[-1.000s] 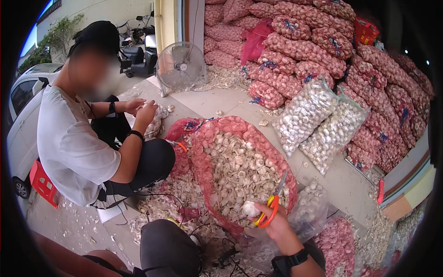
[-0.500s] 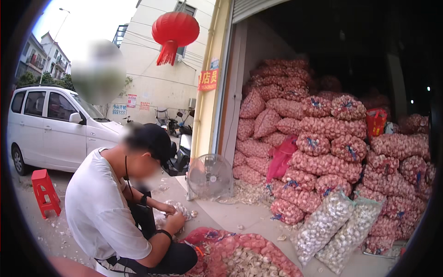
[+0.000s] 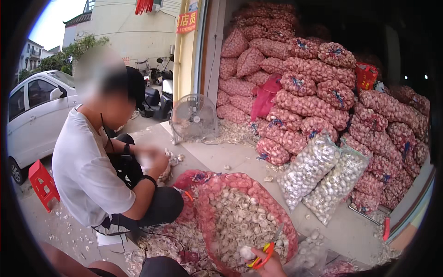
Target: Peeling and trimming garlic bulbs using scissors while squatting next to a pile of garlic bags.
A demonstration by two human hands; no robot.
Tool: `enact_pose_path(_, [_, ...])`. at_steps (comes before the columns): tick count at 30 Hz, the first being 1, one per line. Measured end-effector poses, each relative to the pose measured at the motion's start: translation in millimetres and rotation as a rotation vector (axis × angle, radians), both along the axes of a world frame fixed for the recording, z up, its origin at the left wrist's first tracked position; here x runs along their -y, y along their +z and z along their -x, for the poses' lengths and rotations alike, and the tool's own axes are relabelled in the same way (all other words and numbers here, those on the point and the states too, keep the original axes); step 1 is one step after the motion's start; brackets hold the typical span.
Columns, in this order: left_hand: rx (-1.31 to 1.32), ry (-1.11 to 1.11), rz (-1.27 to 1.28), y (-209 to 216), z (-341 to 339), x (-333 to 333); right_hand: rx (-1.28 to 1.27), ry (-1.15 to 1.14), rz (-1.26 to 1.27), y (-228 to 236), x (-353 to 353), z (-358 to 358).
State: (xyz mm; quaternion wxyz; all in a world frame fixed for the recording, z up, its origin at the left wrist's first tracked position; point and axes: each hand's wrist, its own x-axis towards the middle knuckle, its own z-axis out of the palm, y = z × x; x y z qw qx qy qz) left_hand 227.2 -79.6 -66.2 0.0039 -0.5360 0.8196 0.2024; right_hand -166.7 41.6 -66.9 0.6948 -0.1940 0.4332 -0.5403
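Observation:
At the lower edge my right hand (image 3: 273, 267) is closed on a pair of scissors (image 3: 263, 258) with red and yellow handles, blades pointing up and away. A white garlic bulb (image 3: 247, 252) sits just left of the handles, by the fingers; what grips it cannot be made out. Just beyond lies a wide-open red mesh sack (image 3: 273, 198) full of loose garlic (image 3: 230, 212). A clear bag of bulbs (image 3: 311, 251) is to the right of my hand. My left hand is not in view.
At the left crouches a person (image 3: 90, 166) in a white shirt, hands together. Behind are a fan (image 3: 194, 119), stacked pink mesh sacks (image 3: 318, 99), two leaning bags of white garlic (image 3: 309, 171), a red stool (image 3: 42, 187) and a white car (image 3: 39, 115). Peelings (image 3: 161, 244) litter the floor.
The view has tilted downward, so the open sack shows more fully. My right hand with the scissors and the garlic bulb have come into view at the bottom. The other person remains crouched.

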Motion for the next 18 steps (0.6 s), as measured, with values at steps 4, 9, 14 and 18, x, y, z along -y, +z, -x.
enact_pose_path(4, [-0.140, -0.106, 0.014, 60, 1, -108, -0.043, 0.037, -0.065, 45, -17, -20])
enact_pose_path(9, [-0.457, -0.283, 0.221, 123, 50, -142, -0.041, 0.025, -0.086, 42, -23, -26])
enact_pose_path(14, [-0.799, -0.437, 0.391, 172, 75, -177, -0.034, 0.005, -0.083, 40, -33, -28])
enact_pose_path(18, [-1.039, -0.508, 0.586, 204, 87, -179, -0.027, 0.007, -0.045, 50, -30, -27])
